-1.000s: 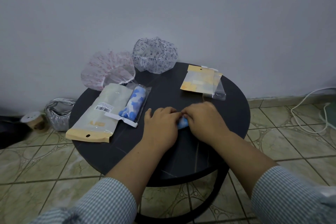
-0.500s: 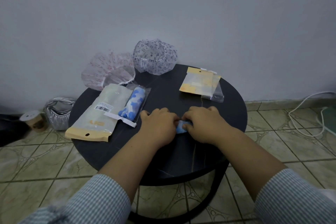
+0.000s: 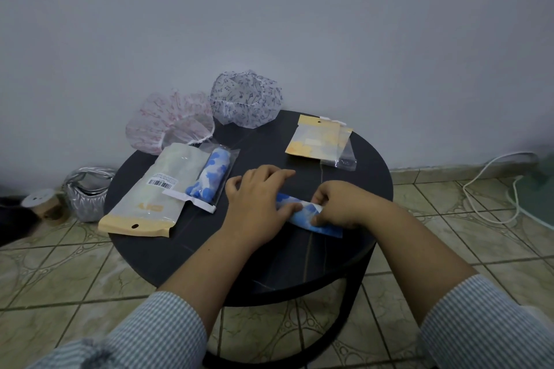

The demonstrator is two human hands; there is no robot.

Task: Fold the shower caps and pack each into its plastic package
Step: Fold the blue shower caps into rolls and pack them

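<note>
Since the earlier frames both hands have drawn apart, and the blue-and-white shower cap (image 3: 302, 214) that was a small bundle hidden between them now lies stretched into a long folded strip on the round black table (image 3: 299, 266), near its front middle. The left hand (image 3: 257, 201) lies flat on the strip's left end, fingers straight and pointing away from the person, pressing it down. The right hand (image 3: 337, 207) has its fingers curled round the right part of the strip, pinching the plastic, with the strip's right end poking out below it. To the left of the hands, a clear package (image 3: 209, 180) with a white flap holds a rolled blue-and-white cap and rests partly on a large frosted pouch (image 3: 156, 192) with a barcode label and a yellow hanging edge. At the back right of the table sits a small stack of yellow-topped empty packages (image 3: 319, 141), with a clear one jutting out beneath. Two unfolded caps lie at the back edge against the grey wall: a pink-patterned cap (image 3: 171, 126) on the left and a purple music-note cap (image 3: 245, 99) just beside it. On the tiled floor to the left stand a silver bag (image 3: 87, 192) and a spool (image 3: 42, 201); a white cable (image 3: 491, 186) runs across the floor at right
</note>
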